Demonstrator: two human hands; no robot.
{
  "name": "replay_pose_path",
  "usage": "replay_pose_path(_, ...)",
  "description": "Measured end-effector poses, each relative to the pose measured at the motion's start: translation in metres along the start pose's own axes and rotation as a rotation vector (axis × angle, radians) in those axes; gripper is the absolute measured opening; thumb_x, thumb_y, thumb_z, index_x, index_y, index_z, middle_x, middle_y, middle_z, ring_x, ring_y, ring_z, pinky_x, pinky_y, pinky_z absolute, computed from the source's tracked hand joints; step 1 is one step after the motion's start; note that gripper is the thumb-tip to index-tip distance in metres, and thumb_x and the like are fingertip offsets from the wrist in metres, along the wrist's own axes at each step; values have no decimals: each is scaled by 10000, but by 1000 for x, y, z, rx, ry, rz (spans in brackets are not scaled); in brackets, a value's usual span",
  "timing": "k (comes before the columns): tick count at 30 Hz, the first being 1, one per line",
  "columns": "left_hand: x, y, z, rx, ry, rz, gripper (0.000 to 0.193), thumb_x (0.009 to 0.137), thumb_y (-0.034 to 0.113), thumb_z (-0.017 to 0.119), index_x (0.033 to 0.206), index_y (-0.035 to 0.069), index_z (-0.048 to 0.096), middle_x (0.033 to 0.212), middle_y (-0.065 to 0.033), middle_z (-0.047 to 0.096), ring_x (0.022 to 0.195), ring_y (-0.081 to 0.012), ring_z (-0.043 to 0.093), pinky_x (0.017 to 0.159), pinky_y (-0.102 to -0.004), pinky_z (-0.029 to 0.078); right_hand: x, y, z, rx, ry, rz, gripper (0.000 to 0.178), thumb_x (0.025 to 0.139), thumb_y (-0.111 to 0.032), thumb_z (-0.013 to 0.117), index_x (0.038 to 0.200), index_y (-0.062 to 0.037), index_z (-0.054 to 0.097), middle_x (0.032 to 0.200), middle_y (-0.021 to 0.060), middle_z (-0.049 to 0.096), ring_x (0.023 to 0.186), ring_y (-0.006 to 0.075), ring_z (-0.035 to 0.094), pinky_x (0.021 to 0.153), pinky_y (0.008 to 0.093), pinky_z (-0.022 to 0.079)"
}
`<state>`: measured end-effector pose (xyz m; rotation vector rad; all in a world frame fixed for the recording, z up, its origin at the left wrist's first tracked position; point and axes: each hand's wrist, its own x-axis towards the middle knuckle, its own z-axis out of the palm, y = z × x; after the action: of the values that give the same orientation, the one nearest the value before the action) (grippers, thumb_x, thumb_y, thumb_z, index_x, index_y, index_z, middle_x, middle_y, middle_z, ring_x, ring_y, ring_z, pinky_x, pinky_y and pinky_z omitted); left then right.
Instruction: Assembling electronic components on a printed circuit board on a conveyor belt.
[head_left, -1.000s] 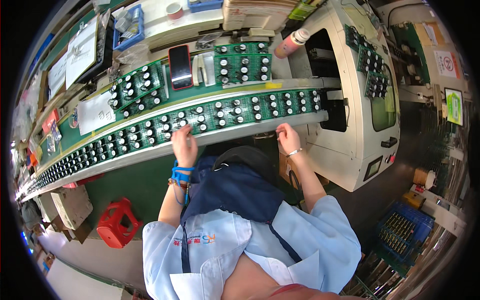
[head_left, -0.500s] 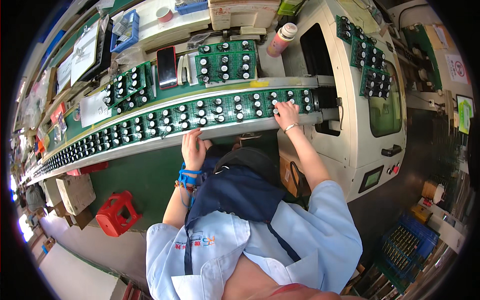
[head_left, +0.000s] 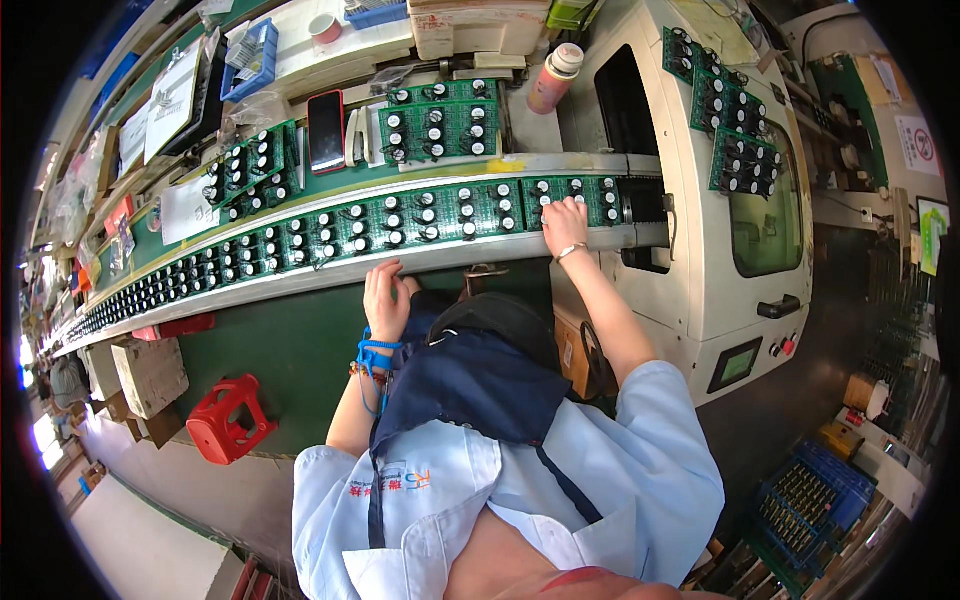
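A long row of green circuit boards (head_left: 427,212) with black-and-white round capacitors lies along a metal rail (head_left: 340,264). At its right end, beside the machine, my right hand (head_left: 566,226) has its fingers bent down onto the near left part of the last circuit board (head_left: 592,190). A narrow gap parts this board from its left neighbour. My left hand (head_left: 386,300) rests at the rail's front edge, fingers loosely curved and apart, with nothing seen in it. A blue cord circles the left wrist.
A pale machine (head_left: 690,310) stands right, several boards (head_left: 745,163) on top. Behind the rail are stacked boards (head_left: 440,125), a phone (head_left: 326,132), a pink bottle (head_left: 555,78) and a blue basket (head_left: 250,62). A red stool (head_left: 230,418) stands on the floor left.
The last board has slid slightly right toward the machine with my right hand on it, and a gap shows behind it. My left hand stays in place. The view has shifted slightly.
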<state>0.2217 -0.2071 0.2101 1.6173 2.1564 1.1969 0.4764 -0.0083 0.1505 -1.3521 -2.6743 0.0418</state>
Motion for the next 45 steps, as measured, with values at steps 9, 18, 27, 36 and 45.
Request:
replay_pose_path(9, 0, 4, -3, 26, -19, 2, 186, 708, -68, 472, 875, 5, 509, 922, -133, 552, 813, -305, 521, 711, -362, 426, 2, -11, -40, 115, 5, 77, 158, 612, -50, 586, 743, -113, 526, 765, 38, 526, 805, 216, 484, 729, 355, 347)
replay_pose_path(18, -4, 6, -4, -13, 21, -38, 207, 714, -84, 463, 892, 2, 524, 903, -139, 555, 828, -293, 538, 737, -337, 434, 24, -58, -1, 502, -543, 416, 368, 744, -133, 482, 1020, 43, 313, 924, 293, 532, 829, 389, 565, 712, 453, 458)
replay_pose_path(27, -8, -2, 4, -19, 4, -80, 191, 714, -85, 449, 879, -7, 502, 890, -144, 543, 785, -293, 529, 680, -336, 432, 25, -56, -15, 407, -649, 565, 349, 784, -120, 434, 1080, 28, 326, 1062, 234, 509, 908, 336, 565, 757, 402, 461)
replay_pose_path(36, -6, 6, 0, -53, 3, -131, 200, 718, -96, 440, 884, -5, 505, 885, -140, 546, 776, -280, 536, 663, -318, 439, 11, -16, -16, 121, -617, 500, 315, 799, -155, 411, 1081, -16, 396, 1041, 161, 548, 912, 274, 577, 760, 354, 462)
replay_pose_path(45, -18, 11, -11, -33, 22, -140, 184, 704, -29, 512, 882, 15, 527, 876, -136, 550, 795, -297, 543, 704, -332, 448, -5, 94, -22, -23, -634, 650, 408, 789, -234, 421, 1121, -6, 354, 1012, 220, 559, 921, 337, 568, 766, 425, 450)
